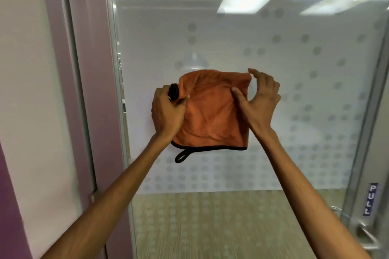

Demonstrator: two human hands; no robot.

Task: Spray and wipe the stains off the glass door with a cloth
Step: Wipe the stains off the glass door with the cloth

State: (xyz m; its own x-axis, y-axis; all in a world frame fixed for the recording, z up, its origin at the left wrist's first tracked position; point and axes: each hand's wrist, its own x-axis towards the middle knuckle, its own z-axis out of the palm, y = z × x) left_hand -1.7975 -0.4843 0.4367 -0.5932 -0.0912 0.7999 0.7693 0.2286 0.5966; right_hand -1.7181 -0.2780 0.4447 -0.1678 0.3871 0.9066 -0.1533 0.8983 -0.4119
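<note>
- Your left hand [168, 109] is curled tight round the upper left edge of the cloth [212, 115], bunching it. A black lump [174, 91] pokes out above your knuckles; I cannot tell whether it is gathered trim or something else.
- Your right hand [261, 99] is far looser: the thumb lies on the cloth's front, and the spread fingers pinch its upper right edge lightly.
- Between your hands the cloth hangs spread and rumpled in front of the glass door [273, 153]; whether it touches the glass cannot be told. Below your left hand the black-trimmed hem ends in a loop [182, 156].
- It looks soft, light and limp, so it will sag wherever you let go. I'd fold it into a pad and hold it flat under the palm.
- No spray bottle is in view.
- Low beyond your right arm are the door handle [366, 235] and a PULL label [370, 198]; beyond your left arm, a purple frame [88, 69].
</note>
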